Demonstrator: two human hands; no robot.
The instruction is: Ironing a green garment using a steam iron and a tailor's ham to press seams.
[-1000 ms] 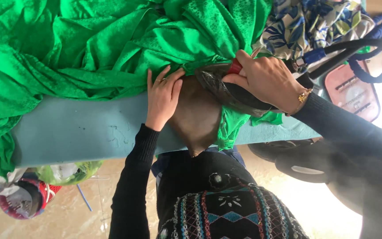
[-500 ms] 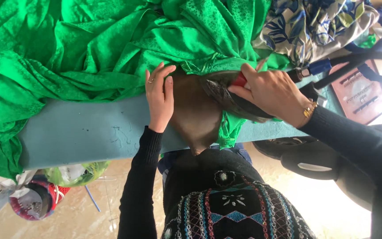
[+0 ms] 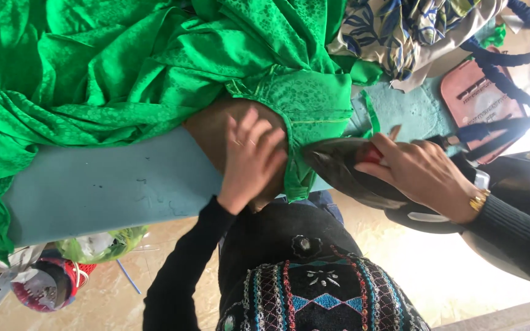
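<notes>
Left hand flat, fingers spread, pressing brown pad at near edge of blue ironing board; grasps nothing. Right hand clenched round handle of dark iron, red part under fingers. Iron soleplate sits at near edge of board, just beside hem of green fabric, possibly touching; contact unclear. Fabric heaped across far side of board. Floral cloth at far right corner.

A blue-and-cream leaf-print cloth lies bunched at the far end of the board, near a pink flat case. Below on the tan floor sit a green-filled plastic bag and a red round object.
</notes>
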